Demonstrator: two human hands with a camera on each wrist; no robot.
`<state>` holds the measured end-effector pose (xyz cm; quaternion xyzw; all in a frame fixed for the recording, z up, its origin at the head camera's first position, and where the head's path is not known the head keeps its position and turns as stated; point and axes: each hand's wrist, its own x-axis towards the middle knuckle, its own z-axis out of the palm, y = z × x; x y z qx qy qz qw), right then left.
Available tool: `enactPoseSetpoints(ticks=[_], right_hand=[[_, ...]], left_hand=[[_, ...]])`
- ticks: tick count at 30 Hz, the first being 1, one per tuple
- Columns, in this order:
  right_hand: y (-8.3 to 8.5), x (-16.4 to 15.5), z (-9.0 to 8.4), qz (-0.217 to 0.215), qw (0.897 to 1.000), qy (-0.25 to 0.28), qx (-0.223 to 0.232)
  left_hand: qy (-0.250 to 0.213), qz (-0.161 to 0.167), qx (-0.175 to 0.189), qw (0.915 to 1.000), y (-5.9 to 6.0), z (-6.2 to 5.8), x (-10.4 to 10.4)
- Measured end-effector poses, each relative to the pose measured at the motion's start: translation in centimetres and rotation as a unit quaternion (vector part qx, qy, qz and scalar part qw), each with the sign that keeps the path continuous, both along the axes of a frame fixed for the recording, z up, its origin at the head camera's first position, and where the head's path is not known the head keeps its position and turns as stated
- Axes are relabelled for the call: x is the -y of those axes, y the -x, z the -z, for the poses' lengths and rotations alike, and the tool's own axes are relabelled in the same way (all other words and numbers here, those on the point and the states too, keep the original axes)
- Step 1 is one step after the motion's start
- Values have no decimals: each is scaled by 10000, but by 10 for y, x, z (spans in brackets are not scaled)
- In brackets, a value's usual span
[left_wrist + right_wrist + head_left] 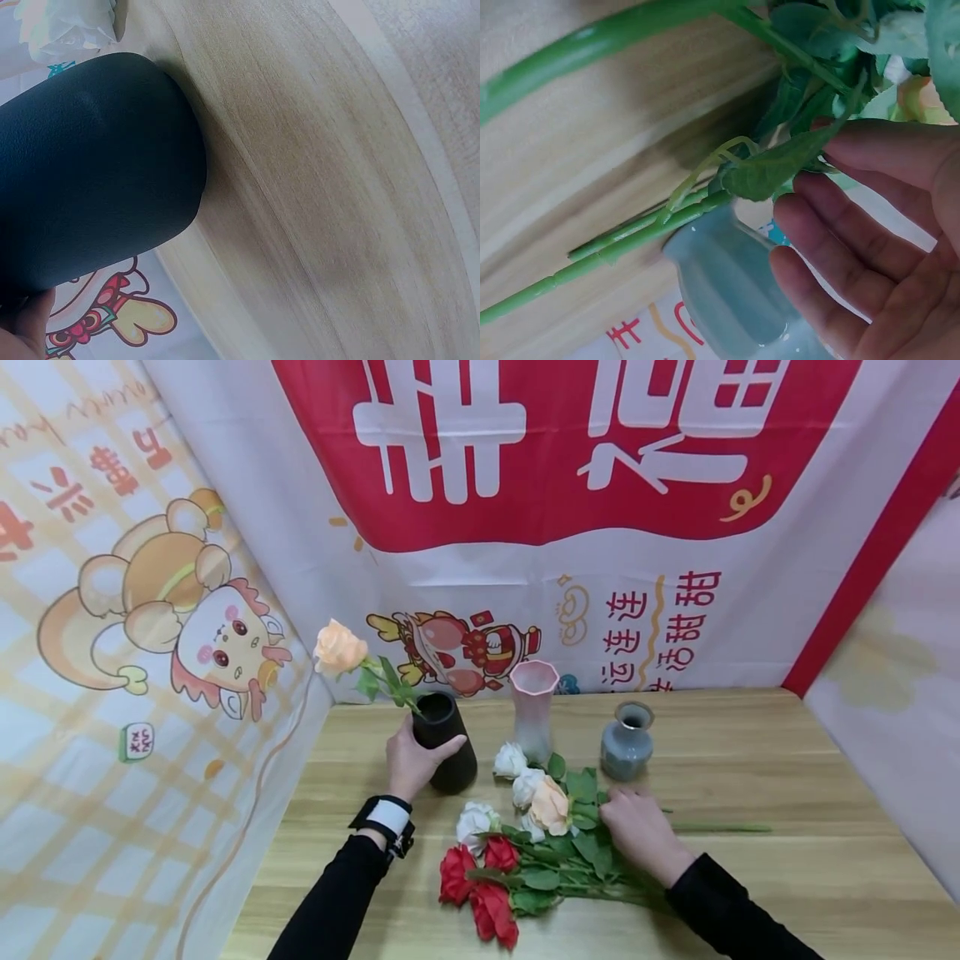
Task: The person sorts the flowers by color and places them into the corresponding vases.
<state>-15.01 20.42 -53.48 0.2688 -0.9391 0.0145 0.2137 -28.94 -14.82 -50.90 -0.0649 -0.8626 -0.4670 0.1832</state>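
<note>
On the wooden table [787, 860], left of centre, the left hand [412, 762] wraps its fingers and thumb around the black vase [446, 742], which stands upright; a peach rose [339, 647] leans out of its mouth toward the left. The left wrist view shows the vase's dark side against the tabletop, with only a bit of palm at the frame's lower corner. The right hand [641, 831] rests over the leafy stems of the flower bunch [525, 843] lying flat on the table: white and peach blooms toward the back, red roses nearest the person. Its fingers are loosely spread and only lightly bent in the right wrist view, touching a leaf, not clamped on any stem. Behind the bunch stand a pink vase [534, 708] and a blue-grey vase [627, 742], the latter just beyond the right hand's fingertips.
</note>
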Motion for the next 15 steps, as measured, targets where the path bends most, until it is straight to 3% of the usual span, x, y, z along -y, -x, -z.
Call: enactPoseSetpoints(ticks=[15], right_hand=[[-7,1,-4,422,9986,169,257]], left_hand=[[50,34,-20,10000,-1,2,1]])
